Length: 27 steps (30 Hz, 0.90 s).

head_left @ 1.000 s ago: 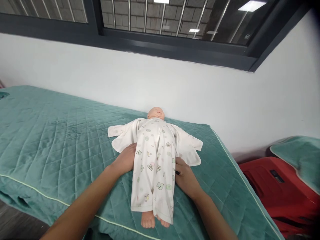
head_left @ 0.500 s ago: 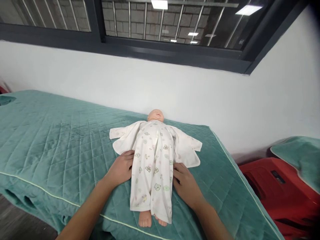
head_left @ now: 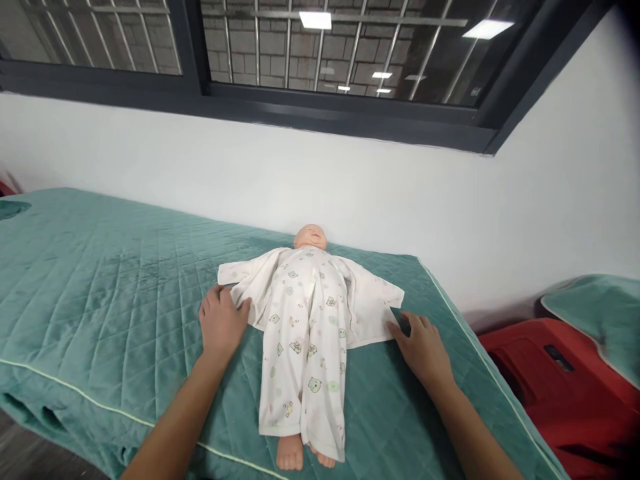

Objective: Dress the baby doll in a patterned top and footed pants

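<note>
Doll face-up on green cover, white jacket spread wide, animal-print white trousers over its legs

A green quilted cover with pale piping is draping the bed and hanging over its near edge. Toward the right, a baby doll is lying face up, bare feet nearest; printed trousers are covering its front, and a white jacket is spreading left and right.

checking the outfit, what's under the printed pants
Bare doll feet poke out at the bottom; the white jacket spreads out at both sides. The pants hide whatever else lies beneath.
</note>
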Tool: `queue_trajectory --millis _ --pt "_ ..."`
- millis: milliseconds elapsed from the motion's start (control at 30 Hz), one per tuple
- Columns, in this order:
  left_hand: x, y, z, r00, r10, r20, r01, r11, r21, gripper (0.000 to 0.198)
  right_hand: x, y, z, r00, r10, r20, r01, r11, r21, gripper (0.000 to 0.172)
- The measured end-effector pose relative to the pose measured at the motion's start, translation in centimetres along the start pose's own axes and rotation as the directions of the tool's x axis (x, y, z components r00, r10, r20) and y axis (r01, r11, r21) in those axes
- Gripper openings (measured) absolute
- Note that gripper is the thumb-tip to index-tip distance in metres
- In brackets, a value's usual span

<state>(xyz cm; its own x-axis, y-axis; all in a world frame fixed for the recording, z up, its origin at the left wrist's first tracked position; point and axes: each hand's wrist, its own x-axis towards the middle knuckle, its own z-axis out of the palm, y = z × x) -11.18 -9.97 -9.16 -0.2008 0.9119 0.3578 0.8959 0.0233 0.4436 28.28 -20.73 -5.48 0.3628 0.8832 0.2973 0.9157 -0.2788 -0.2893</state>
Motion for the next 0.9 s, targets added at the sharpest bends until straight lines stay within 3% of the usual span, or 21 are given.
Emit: queue_trajectory --millis 133,267,333,400,433,500,533,600,667,733,833,900 --pt "1.7 -0.2 -0.2 0.997 -0.063 0.034 0.059 0.993 0.101 0.053 0.0 0.2 0.0 0.998 0.067 0.011 -0.065 0.995 -0.079 0.047" --pt "2.4 -0.5 -0.1 0.996 -0.069 0.053 0.064 0.995 0.075 0.043 1.4 -1.1 -0.3 0.971 0.175 0.163 -0.19 0.978 0.082 0.03" --pt "2.4 -0.6 -0.1 0.996 -0.065 0.058 0.063 0.997 0.033 0.037 2.3 -3.3 -0.9 0.981 0.169 0.092 -0.188 0.946 0.266 0.024" --pt "2.3 -0.7 -0.3 0.996 -0.071 0.057 0.072 0.997 -0.027 0.035 2.6 -6.7 -2.0 0.987 0.148 -0.068 -0.099 0.876 0.471 0.021" --pt "2.2 -0.8 -0.5 0.995 -0.082 0.056 0.086 0.994 -0.069 0.035 2.5 -8.7 -2.7 0.99 0.072 -0.121 0.006 0.835 0.551 0.019" --pt "2.0 -0.9 -0.8 0.991 -0.124 0.058 0.132 0.975 -0.176 0.035 1.6 -12.8 -4.1 0.962 -0.247 -0.114 0.266 0.769 0.581 0.014" --pt "1.8 -0.9 -1.0 0.987 -0.149 0.064 0.16 0.959 -0.234 0.035 1.0 -14.5 -4.6 0.908 -0.419 -0.027 0.365 0.756 0.543 0.011" --pt "1.6 -0.9 -1.4 0.979 -0.189 0.077 0.204 0.917 -0.343 0.036 -0.2 -16.8 -5.3 0.804 -0.581 0.126 0.472 0.753 0.459 0.01" --pt "1.4 -0.6 -1.9 0.977 -0.196 0.088 0.214 0.873 -0.438 0.04 -1.2 -17.5 -5.3 0.773 -0.599 0.209 0.486 0.771 0.411 0.011" --pt "1.4 0.3 -2.6 0.976 -0.178 0.125 0.218 0.799 -0.56 0.045 -1.8 -17.2 -4.9 0.795 -0.568 0.213 0.454 0.789 0.413 0.01" --pt "1.3 3.4 -4.4 0.978 -0.104 0.182 0.208 0.602 -0.771 0.05 -2.1 -16.4 -4.5 0.809 -0.556 0.193 0.43 0.782 0.451 0.011" --pt "1.0 6.1 -6.0 0.992 0.003 0.125 0.103 0.547 -0.831 0.046 -2.3 -16.0 -4.3 0.801 -0.57 0.185 0.435 0.766 0.474 0.013"
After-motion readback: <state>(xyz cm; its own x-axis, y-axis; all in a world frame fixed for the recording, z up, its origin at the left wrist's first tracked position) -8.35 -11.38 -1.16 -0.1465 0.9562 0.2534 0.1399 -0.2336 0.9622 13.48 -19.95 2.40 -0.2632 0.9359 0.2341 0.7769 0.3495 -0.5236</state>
